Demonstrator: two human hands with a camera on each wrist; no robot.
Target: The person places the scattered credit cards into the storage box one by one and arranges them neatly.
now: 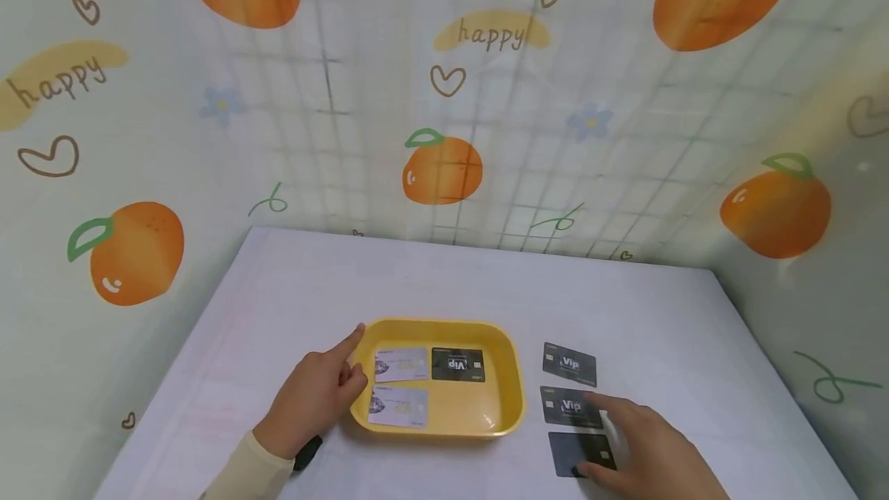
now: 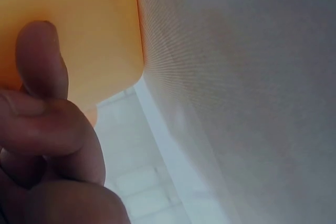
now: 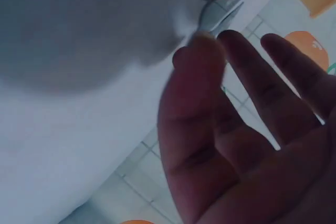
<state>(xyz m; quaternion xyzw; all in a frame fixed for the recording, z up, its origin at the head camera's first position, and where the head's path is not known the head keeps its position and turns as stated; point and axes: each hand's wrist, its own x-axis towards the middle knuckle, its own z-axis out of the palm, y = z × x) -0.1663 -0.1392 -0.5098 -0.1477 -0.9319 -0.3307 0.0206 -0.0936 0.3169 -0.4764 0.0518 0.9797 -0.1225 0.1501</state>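
Note:
A yellow tray (image 1: 479, 411) holds two pale cards (image 1: 400, 365) and a black Vip card (image 1: 458, 365). My left hand (image 1: 319, 388) is at its left side, the straight index finger touching the rim's upper left corner. In the left wrist view, the other fingers curl beside the tray wall (image 2: 100, 40). Three dark cards lie in a column to the right: the upper Vip card (image 1: 569, 364), the middle Vip card (image 1: 562, 406) and the lower card (image 1: 572, 450). My right hand (image 1: 660, 446) spreads over the lower two, index finger at the middle one, thumb at the lower one's bottom edge.
The white table (image 1: 451, 276) stands against a hanging sheet (image 1: 375, 83) printed with oranges, hearts and the word happy. A small black object (image 1: 308, 454) shows beneath my left wrist. The strip between tray and column is white tabletop.

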